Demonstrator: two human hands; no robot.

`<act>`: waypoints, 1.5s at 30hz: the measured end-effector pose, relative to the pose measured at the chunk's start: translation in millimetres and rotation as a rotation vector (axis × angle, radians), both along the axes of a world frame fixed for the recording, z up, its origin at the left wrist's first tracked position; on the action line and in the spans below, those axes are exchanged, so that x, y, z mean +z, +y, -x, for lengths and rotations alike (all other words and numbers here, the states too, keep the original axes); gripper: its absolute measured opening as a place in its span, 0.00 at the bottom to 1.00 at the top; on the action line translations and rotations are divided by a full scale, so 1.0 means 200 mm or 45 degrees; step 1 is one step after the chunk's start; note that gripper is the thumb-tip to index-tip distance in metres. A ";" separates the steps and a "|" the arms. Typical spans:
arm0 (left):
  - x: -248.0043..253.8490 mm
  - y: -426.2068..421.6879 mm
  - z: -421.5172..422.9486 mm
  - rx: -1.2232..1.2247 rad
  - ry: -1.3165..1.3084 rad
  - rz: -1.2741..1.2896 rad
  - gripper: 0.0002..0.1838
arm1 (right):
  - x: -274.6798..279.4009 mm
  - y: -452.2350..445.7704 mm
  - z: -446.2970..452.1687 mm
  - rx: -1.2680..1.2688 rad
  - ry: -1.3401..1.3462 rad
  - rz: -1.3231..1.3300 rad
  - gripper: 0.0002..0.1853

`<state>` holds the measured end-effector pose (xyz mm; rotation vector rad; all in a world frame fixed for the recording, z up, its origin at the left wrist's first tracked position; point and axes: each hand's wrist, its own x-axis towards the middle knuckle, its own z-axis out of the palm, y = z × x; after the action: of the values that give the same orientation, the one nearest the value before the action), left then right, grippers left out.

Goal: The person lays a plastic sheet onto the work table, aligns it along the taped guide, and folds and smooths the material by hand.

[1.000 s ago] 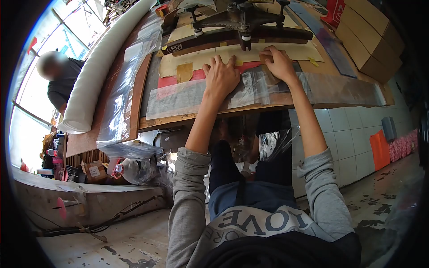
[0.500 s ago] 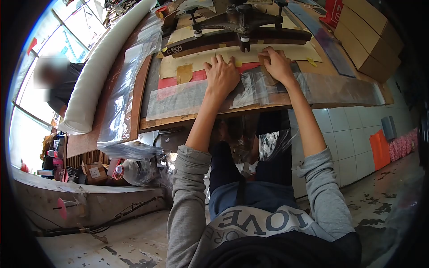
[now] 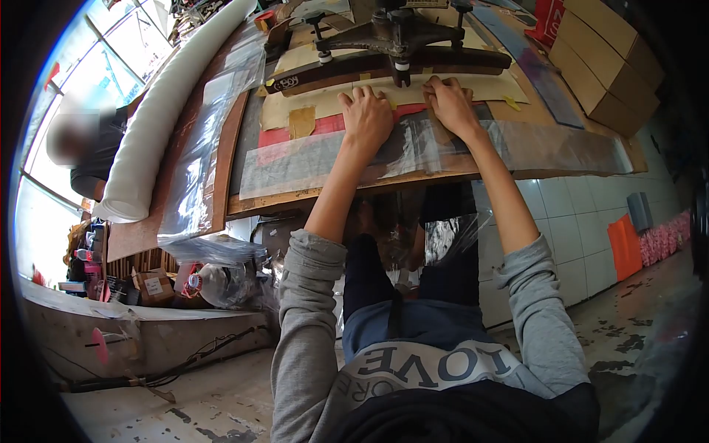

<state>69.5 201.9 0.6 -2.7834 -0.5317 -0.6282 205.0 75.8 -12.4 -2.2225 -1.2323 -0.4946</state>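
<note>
My left hand (image 3: 367, 118) rests on a red sheet (image 3: 325, 127) at its border with a cream board (image 3: 336, 103). Its fingers are bent down, and whatever is under the tips is hidden. Close by on the right, my right hand (image 3: 452, 109) is curled with thumb and fingers drawn together near the same border; what it pinches, if anything, I cannot make out. Clear plastic film (image 3: 295, 166) covers the near part of the red sheet. Just beyond my hands, a dark metal clamp bar (image 3: 399, 66) spans the board. A tan patch (image 3: 301, 122) lies left of my left hand.
A white roll (image 3: 148, 140) lies along the table's left side, with a person (image 3: 96, 148) behind it. Cardboard boxes (image 3: 609, 66) stand at the right. Loose clear film (image 3: 196, 177) hangs over the left edge. Below are a large plastic bottle (image 3: 221, 284) and a carton (image 3: 153, 286).
My right hand's fingers have curled in more and shifted slightly left. My left hand has moved a little. The person at the left has leaned lower.
</note>
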 end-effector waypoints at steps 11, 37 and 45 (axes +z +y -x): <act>-0.04 0.03 0.00 -0.082 -0.232 -0.012 0.14 | -0.04 0.02 -0.09 0.124 0.104 -0.218 0.09; -0.03 0.01 0.03 0.013 -0.202 0.146 0.21 | 0.02 -0.01 -0.06 0.180 0.334 -0.238 0.12; -0.02 0.01 0.03 0.034 -0.173 0.187 0.19 | 0.03 -0.01 -0.06 0.187 0.363 -0.245 0.11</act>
<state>64.3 204.0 -4.3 -2.8782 -0.6668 -0.8074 216.3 73.0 -6.6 -1.9451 -1.1345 -0.2186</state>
